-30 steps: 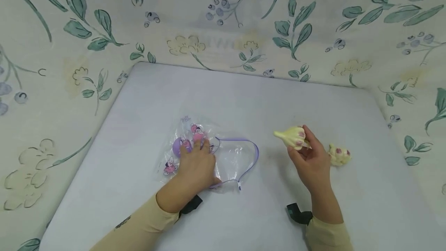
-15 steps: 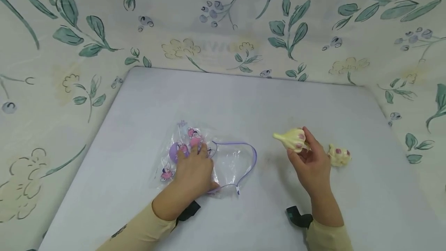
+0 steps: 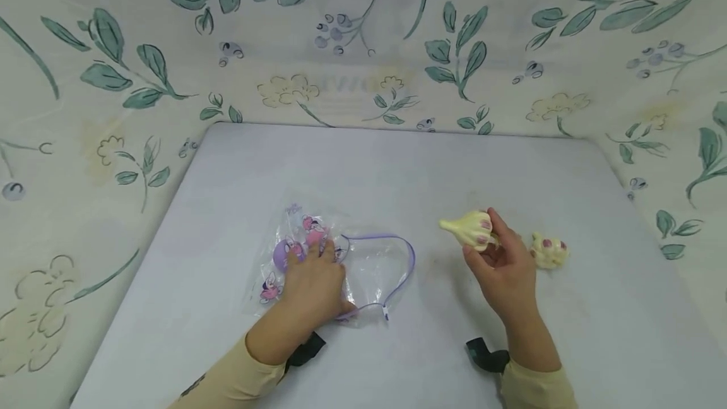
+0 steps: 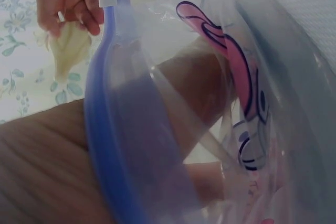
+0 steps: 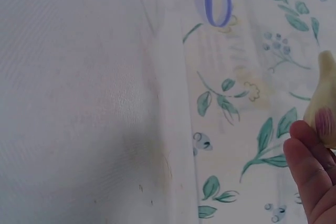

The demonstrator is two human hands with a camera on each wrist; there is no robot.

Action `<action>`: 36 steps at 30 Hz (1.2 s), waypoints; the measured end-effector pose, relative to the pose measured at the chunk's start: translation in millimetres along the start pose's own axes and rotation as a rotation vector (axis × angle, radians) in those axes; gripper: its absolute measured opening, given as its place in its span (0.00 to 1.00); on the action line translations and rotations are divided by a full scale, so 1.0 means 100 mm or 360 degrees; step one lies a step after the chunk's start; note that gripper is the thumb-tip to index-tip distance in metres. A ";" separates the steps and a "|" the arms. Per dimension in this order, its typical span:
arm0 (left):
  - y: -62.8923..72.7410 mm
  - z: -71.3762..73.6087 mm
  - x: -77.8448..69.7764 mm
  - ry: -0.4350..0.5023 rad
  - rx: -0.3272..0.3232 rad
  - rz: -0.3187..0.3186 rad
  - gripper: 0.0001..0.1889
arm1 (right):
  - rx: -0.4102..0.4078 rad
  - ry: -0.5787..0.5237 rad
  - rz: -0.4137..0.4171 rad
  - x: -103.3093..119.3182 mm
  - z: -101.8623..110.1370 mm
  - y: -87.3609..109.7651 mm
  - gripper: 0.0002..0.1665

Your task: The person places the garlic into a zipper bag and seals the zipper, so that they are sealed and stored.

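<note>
A pale yellow garlic bulb (image 3: 470, 230) with purple patches is pinched between the thumb and fingers of my right hand (image 3: 508, 273), its stem pointing left. In the right wrist view the bulb (image 5: 324, 111) shows at the right edge above the fingertips. My left hand (image 3: 315, 283) rests with extended fingers on a clear zip bag (image 3: 372, 264) printed with pink cartoon figures and a purple spot. The bag's purple zip (image 3: 413, 264) bows out in an open loop toward the right. In the left wrist view the zip (image 4: 100, 108) and plastic cover part of the left hand.
A second yellow, purple-patched garlic piece (image 3: 549, 252) lies on the table just right of the right hand. The white table (image 3: 397, 169) has a floral-patterned backdrop (image 3: 363, 36) behind it and at its sides. Black straps (image 3: 487, 355) sit near both wrists.
The head view has tilted slightly, so the backdrop and table sit lower in it. Both hands stay where they were, the left on the bag and the right holding the garlic bulb.
</note>
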State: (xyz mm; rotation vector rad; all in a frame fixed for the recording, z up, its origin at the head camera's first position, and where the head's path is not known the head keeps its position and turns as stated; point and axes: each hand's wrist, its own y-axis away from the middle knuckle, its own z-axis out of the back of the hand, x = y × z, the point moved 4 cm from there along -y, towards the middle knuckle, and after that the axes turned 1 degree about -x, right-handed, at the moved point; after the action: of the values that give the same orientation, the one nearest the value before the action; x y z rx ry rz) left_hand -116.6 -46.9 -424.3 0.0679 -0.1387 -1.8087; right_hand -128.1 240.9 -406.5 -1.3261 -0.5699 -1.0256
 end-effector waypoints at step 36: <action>0.03 -0.02 0.01 0.0092 -0.0007 0.0001 0.32 | 0.0048 0.0100 0.0025 0.02 -0.05 0.05 0.44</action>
State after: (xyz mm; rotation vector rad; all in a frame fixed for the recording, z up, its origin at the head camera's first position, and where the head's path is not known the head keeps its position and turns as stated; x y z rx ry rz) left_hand -113.7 -48.3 -426.3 0.1169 -0.0939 -1.8047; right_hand -123.6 235.7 -408.8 -1.2654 -0.5250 -1.0383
